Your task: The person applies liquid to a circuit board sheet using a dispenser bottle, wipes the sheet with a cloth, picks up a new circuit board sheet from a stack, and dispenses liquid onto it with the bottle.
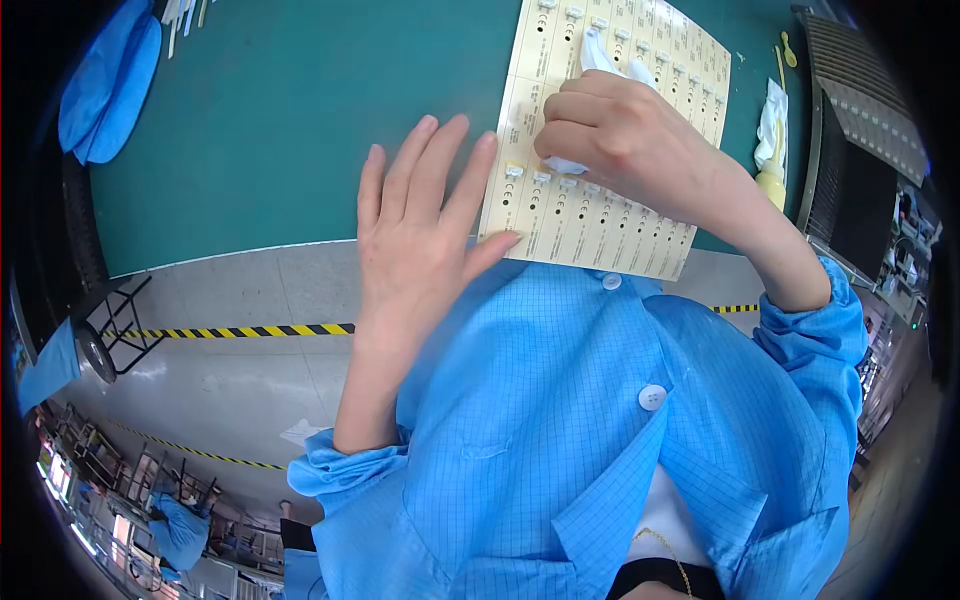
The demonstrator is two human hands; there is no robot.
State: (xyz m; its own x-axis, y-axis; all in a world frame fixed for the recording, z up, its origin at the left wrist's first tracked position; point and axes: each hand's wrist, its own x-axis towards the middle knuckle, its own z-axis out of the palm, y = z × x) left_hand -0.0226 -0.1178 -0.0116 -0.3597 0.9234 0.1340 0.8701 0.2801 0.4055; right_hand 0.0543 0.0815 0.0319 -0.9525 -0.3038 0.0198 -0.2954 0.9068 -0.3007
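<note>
A cream-coloured panel (515,100) printed with rows of CE marks and small white parts lies on the green table, its near edge reaching past the table's front edge. My right hand (625,135) is closed over the middle of the panel, gripping a crumpled white cloth (597,50) that sticks out above and below the fingers. My left hand (420,215) is flat with its fingers spread, beside the panel's left side. Its thumb touches the panel's lower left corner; the other fingers rest on or over the green table.
Blue fabric (110,80) lies at the table's upper left. On the right are a yellowish bottle (771,185), a white tissue (772,120) and a black rack (850,170) holding panels. The green table (250,130) has its front edge near my left wrist.
</note>
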